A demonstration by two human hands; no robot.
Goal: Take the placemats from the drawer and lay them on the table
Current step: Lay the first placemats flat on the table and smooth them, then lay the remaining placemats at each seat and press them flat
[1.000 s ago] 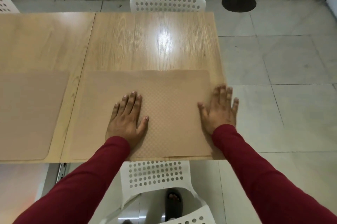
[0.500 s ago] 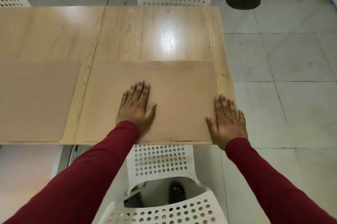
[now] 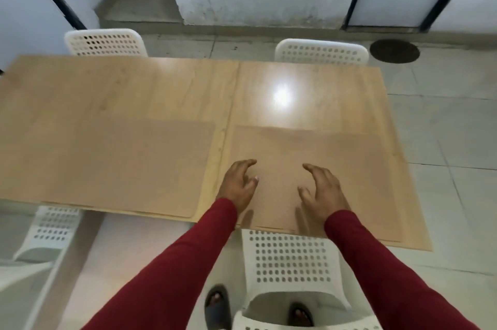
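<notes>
Two tan placemats lie flat on the wooden table [image 3: 161,87]. The right placemat [image 3: 355,168] sits on the table's near right part, and the left placemat [image 3: 113,163] lies beside it. My left hand [image 3: 238,184] hovers over the right placemat's left part with fingers loosely curled and apart. Over the same placemat's near middle is my right hand [image 3: 321,192], fingers also curled and apart. Neither hand holds anything. No drawer is in view.
White perforated chairs stand at the far side [image 3: 106,42] [image 3: 321,52], and others stand at the near edge [image 3: 290,257] [image 3: 53,224]. Grey tiled floor [image 3: 451,141] lies to the right, with a dark round drain cover [image 3: 394,50].
Both hands have lifted off the right placemat and drawn together, their fingers curling. The view has tilted up and pulled back, showing more of the table and the wall.
</notes>
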